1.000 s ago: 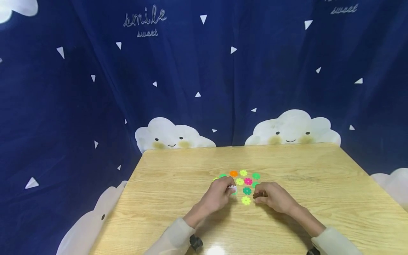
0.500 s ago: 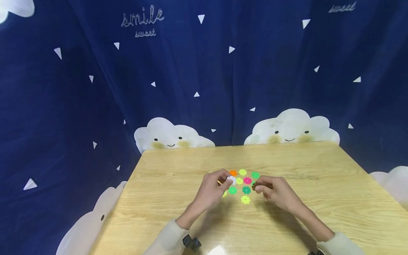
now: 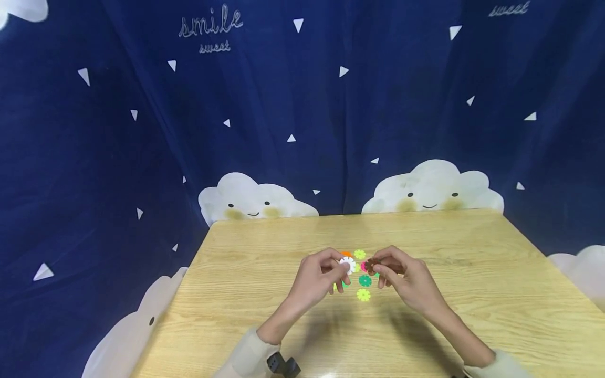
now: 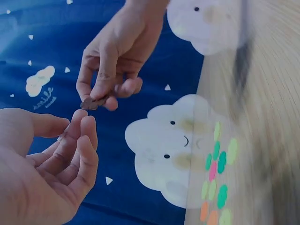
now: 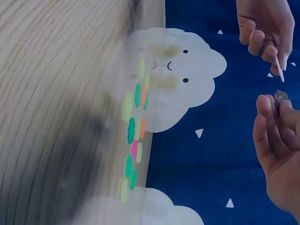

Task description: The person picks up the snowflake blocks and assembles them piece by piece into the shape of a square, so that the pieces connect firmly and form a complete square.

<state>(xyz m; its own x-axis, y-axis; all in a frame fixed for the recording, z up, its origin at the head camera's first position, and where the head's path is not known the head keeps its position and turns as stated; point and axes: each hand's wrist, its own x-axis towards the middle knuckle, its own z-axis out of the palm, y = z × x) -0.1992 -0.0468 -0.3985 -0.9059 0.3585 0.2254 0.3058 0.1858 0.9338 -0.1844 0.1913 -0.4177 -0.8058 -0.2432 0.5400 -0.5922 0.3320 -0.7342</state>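
Between the thumb and fingers of my left hand (image 3: 315, 278) is pinched a white notched disc (image 3: 348, 265), shaped like a snowflake; the right wrist view shows this white disc (image 5: 279, 68) nearly edge-on. My right hand (image 3: 410, 275) pinches a brown notched disc (image 3: 371, 265) of the same kind, also visible as a brown disc (image 4: 92, 102) in the left wrist view. Both hands are raised above the table, their discs facing each other with a small gap between. Behind and below them lie more discs, partly hidden by the fingers.
Several flat notched discs lie on the wooden table (image 3: 236, 294), among them a dark green disc (image 3: 365, 281), a yellow-green disc (image 3: 363, 295) and an orange disc (image 3: 347, 254). A dark blue curtain (image 3: 264, 105) with clouds hangs past the far edge.
Both hands have lifted off the table and come closer together, the left bringing up the white disc and the right the brown one. The discs on the table lie as before.
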